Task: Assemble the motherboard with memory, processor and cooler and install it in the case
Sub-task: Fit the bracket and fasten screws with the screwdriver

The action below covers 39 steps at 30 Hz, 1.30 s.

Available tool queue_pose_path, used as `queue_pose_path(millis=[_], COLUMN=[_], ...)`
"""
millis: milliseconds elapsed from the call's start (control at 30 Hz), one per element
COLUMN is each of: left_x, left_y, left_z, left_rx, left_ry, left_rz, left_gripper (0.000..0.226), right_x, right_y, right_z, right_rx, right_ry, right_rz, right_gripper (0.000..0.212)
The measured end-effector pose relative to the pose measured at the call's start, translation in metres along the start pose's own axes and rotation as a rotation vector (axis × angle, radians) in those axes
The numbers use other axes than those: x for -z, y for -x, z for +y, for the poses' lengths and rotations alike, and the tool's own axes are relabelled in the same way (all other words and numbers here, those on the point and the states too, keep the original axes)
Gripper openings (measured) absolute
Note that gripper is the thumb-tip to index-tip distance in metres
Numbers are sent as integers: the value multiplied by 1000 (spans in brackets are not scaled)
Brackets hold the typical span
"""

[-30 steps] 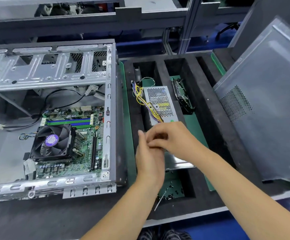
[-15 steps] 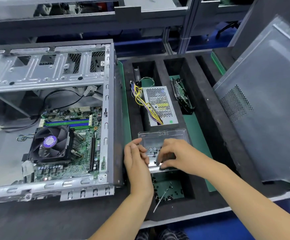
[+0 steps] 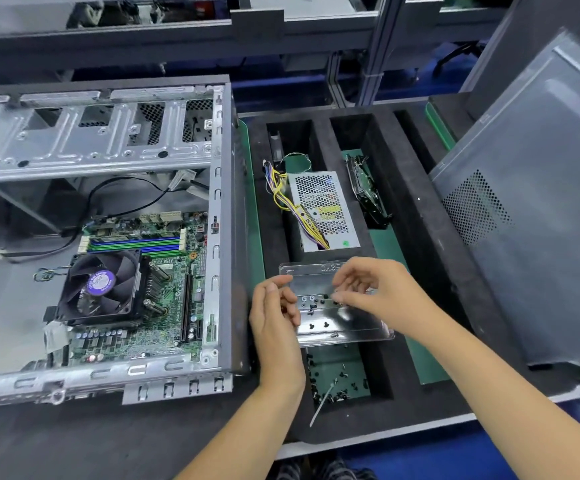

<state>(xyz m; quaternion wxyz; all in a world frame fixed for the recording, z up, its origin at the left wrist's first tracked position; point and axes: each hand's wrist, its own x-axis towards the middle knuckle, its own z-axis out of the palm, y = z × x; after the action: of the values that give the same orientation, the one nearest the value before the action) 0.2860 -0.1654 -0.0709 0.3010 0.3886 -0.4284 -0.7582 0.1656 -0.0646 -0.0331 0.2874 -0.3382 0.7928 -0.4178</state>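
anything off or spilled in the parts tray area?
Yes: small black screws lie scattered loose on the green floor of the near foam tray compartment, with a white cable tie among them. More screws sit on the clear plastic tray under both hands. Nothing looks damaged.

The case [image 3: 108,140] is bare silver-grey metal with perforated dot grilles, and the motherboard [image 3: 164,306] inside it is green, carrying blue and green memory slots [image 3: 136,243] and a black cooler fan [image 3: 99,284] with a purple round label. The foam tray [image 3: 416,216] is black over a green mat [image 3: 392,244]. The power supply [image 3: 321,209] is silver with a honeycomb hole pattern, a yellow sticker and yellow and purple wires [image 3: 288,202]. The plastic cover [image 3: 333,306] is clear, dotted with small black screws [image 3: 316,308]. The side panel [image 3: 541,202] is grey with a dotted vent patch. The surface [image 3: 74,445] is dark grey
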Motion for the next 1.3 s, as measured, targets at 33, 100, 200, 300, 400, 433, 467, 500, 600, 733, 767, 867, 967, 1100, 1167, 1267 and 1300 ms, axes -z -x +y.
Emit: queue_pose_path(millis=[33, 100, 200, 300, 400, 433, 467, 500, 600, 733, 767, 867, 967, 1100, 1167, 1267, 1300], left_x=[-1, -5, -14, -19, -13, -11, -8, -7, -4, -1, 0, 3, 6, 12, 15, 18, 19], left_y=[-1, -2, 0, 0, -1, -2, -2, -2, -2, -1, -1, -1, 1, 7, 11, 16, 17], left_z=[1, 3, 7, 10, 12, 12, 13, 14, 14, 15, 15, 17, 18, 21, 22, 22, 21], left_rx=[29, 100, 239, 309, 232, 192, 156, 126, 55, 12, 9, 5, 5, 3, -7, -37, -55], left_ry=[10, 11, 92, 156, 81, 44, 12, -14, -70, -115, -122, -137, -178, -234, -263, -304, -317], left_rz=[-13, -56, -185, -269, -242, -225, -208, -191, -172, -180, -184, -210, -247, -277, -278, -287, -286], left_gripper=[30, 35, 44, 46, 48, 49, 50, 50, 48, 49, 49, 49, 49, 49, 49, 49, 50], right_x=[2, 0, -9, -6, 23, 32, 37, 36, 14, -12, -14, -19, -21, -24, -26, -36, -44], right_y=[-1, -6, -16, -21, -9, -2, 6, 15, 39, 48, 46, 38, 33, 31, 35, 44, 46], right_z=[-5, -17, -32, -36, -24, -18, -12, -6, 4, 9, 8, 5, 4, -2, -3, 3, 7], right_rx=[7, 79, 187, 194, 110, 69, 16, -40, -168, -100, -99, -102, -107, -110, -113, -181, -222], right_ry=[-33, -48, 66, 141, 117, 119, 105, 79, 36, 343, 380, 425, 429, 454, 481, 559, 608], right_rz=[1, 4, -52, -122, 47, 75, 50, -22, -341, -519, -506, -461, -422, -393, -381, -467, -531], right_gripper=[12, 8, 9, 13, 8, 6, 6, 8, 9, 19, 20, 22, 22, 21, 22, 31, 36])
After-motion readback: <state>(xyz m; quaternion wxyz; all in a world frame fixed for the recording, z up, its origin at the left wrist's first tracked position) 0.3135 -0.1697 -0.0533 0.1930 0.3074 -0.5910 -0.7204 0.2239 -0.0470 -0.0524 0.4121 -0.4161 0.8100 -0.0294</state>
